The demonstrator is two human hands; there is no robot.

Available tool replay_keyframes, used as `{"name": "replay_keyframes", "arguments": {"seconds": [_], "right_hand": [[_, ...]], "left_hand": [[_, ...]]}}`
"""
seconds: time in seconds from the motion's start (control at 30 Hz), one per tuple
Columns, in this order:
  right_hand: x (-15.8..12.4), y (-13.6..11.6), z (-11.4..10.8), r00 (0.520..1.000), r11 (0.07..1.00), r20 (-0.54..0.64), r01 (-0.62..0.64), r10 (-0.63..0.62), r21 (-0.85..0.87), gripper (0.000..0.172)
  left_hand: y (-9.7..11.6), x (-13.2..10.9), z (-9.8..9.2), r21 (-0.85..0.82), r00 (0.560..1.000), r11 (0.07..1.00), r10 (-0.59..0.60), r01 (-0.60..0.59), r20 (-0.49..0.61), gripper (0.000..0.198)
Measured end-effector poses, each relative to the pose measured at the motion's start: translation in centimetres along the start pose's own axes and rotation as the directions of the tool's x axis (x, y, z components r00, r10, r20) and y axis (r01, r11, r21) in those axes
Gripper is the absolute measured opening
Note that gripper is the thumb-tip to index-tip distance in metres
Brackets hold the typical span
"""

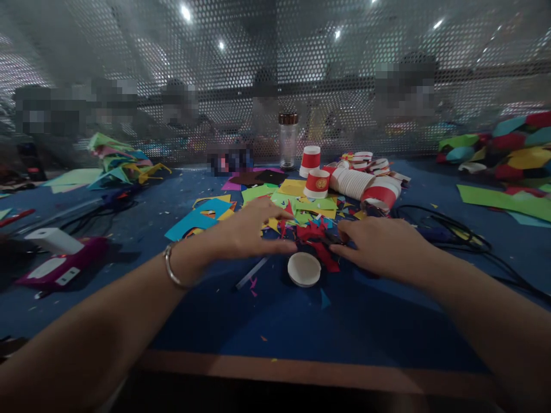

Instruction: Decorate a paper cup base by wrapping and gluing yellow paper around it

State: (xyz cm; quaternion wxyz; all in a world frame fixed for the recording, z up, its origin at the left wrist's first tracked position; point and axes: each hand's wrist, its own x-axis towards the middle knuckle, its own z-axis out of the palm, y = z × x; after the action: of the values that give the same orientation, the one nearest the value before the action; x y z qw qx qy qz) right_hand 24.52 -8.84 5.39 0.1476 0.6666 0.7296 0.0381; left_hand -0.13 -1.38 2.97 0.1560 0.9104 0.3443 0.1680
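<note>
My left hand (253,229), with a silver bangle at the wrist, reaches over the coloured paper scraps (279,226). Its fingers and thumb are stretched apart with nothing between them. Opposite it, my right hand (383,244) has its fingers bent around a small dark thing (332,237), mostly hidden and too unclear to name. Cut red paper pieces (316,234) lie between the hands. Just in front of them sits a white round cup bottom (304,269), its hollow facing up. A thin pen-like stick (252,272) lies below my left hand.
Red-and-white paper cups (317,183) and a toppled cup stack (353,182) stand behind the hands. A clear bottle (288,140) is farther back. Coloured paper sheets (200,218), a purple power strip (69,267) and black cables (460,229) lie around. A perforated metal screen (241,69) closes the back.
</note>
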Motion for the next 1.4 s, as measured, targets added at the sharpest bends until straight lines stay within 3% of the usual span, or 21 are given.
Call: {"name": "replay_keyframes", "arguments": {"seconds": [0.07, 0.13, 0.23, 0.43, 0.6, 0.83, 1.03, 1.23, 1.4], "right_hand": [[0.0, 0.0, 0.0, 1.0, 1.0, -0.007, 0.006, -0.006, 0.006, 0.037], [0.0, -0.1, 0.0, 1.0, 1.0, -0.012, 0.009, -0.009, 0.015, 0.035], [0.1, -0.1, 0.1, 1.0, 0.999, -0.019, 0.018, -0.017, 0.029, 0.034], [0.3, 0.0, 0.3, 0.999, 0.999, -0.047, 0.004, -0.003, 0.039, 0.034], [0.2, 0.0, 0.1, 0.999, 0.999, -0.035, 0.023, -0.022, 0.039, 0.032], [0.1, -0.1, 0.3, 0.998, 0.998, -0.065, 0.016, -0.011, 0.066, 0.029], [0.2, -0.1, 0.3, 0.999, 0.998, -0.039, 0.01, -0.008, 0.056, 0.029], [0.3, 0.0, 0.3, 0.999, 0.999, -0.04, 0.017, -0.015, 0.042, 0.031], [0.3, 0.1, 0.4, 0.999, 0.999, -0.049, 0.007, -0.006, 0.033, 0.035]], "left_hand": [[-2.5, 0.9, -0.8, 0.035, 0.976, 0.982, -0.178, 0.183, -0.127, 0.046], [-4.6, 2.1, -1.4, 0.072, 0.93, 0.935, -0.334, 0.347, -0.151, 0.034], [-6.3, 4.3, -1.4, 0.089, 0.922, 0.922, -0.365, 0.378, -0.129, 0.024], [-6.6, 10.2, -0.9, 0.144, 0.913, 0.902, -0.406, 0.407, -0.04, 0.017], [-7.2, 13.0, -0.6, 0.16, 0.868, 0.854, -0.494, 0.494, -0.044, 0.038], [-6.7, 14.2, 1.1, 0.152, 0.853, 0.841, -0.521, 0.52, -0.038, 0.044], [-6.8, 14.1, 1.4, 0.094, 0.841, 0.835, -0.538, 0.542, -0.06, 0.038], [-7.4, 13.2, 0.4, -0.106, 0.82, 0.848, -0.53, 0.52, -0.216, 0.038], [-5.3, 12.0, -1.2, -0.354, 0.804, 0.827, -0.535, 0.436, -0.259, 0.015]]}}
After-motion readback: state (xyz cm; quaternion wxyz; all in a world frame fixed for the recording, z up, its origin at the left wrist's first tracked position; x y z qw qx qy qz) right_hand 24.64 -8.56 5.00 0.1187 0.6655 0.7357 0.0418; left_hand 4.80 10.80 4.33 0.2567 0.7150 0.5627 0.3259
